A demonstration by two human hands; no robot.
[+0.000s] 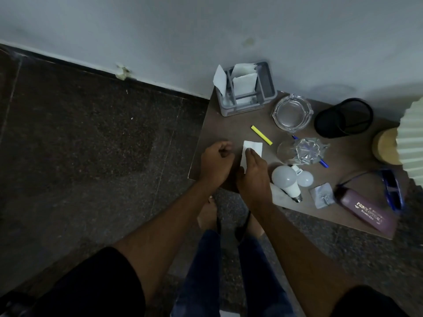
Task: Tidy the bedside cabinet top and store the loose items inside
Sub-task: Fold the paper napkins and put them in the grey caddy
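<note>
The brown cabinet top (219, 124) stands against the wall. My right hand (253, 173) presses a white tissue (253, 147) flat on it, fingers on the paper. My left hand (216, 162) hovers just left of the tissue, curled in a loose fist with nothing visible in it. Loose items lie to the right: a yellow marker (261, 135), a large white bulb (286, 180) with a small bulb (305, 178), a clear glass piece (299, 151) over a blue pen (324, 163), a grey wrapped packet (321, 195), a purple spectacle case (368, 212).
A grey organiser (267, 88) with papers stands at the back by the wall. A glass ashtray (292, 115), a black mesh cup (343, 117), blue glasses (393, 191) and a pleated lamp (412, 143) fill the right side. Dark stone floor lies to the left.
</note>
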